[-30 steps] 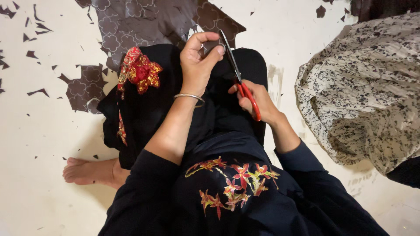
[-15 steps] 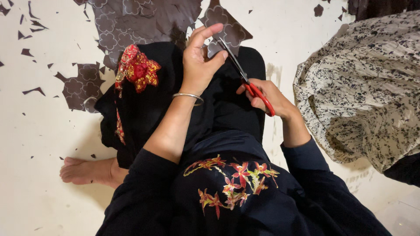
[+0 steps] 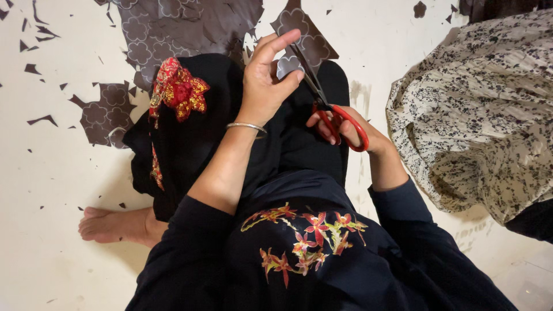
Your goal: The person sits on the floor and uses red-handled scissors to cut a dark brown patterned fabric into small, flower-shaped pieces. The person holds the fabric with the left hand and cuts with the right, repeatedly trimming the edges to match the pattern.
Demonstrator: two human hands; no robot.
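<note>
Across the pale floor (image 3: pixel 52 173) lies a broad dark brown sheet (image 3: pixel 184 29) stamped with a repeating flower-like outline, its edges ragged and notched, with loose scraps (image 3: pixel 103 115) and tiny chips of the same stuff strewn to the left and far side. Right of the person a speckled cream cloth (image 3: pixel 478 115) is heaped, close to the right elbow and taking up that side; the left side of the floor is more open, apart from a bare foot (image 3: pixel 112 224) tucked beside the lap. Over the lap spreads a black garment (image 3: pixel 196 144) carrying a red and gold embroidered patch (image 3: pixel 178 89). Above it, the left hand (image 3: pixel 268 80) pinches a small piece (image 3: pixel 302 40) of the patterned brown sheet between thumb and fingers, holding it up over the knees, the forefinger stretched along its near edge. Just beside it, the right hand (image 3: pixel 345 129) grips scissors (image 3: pixel 328 98) with red handles, fingers through the loops; the blades are parted a little and their tips meet the lower edge of the held piece.
</note>
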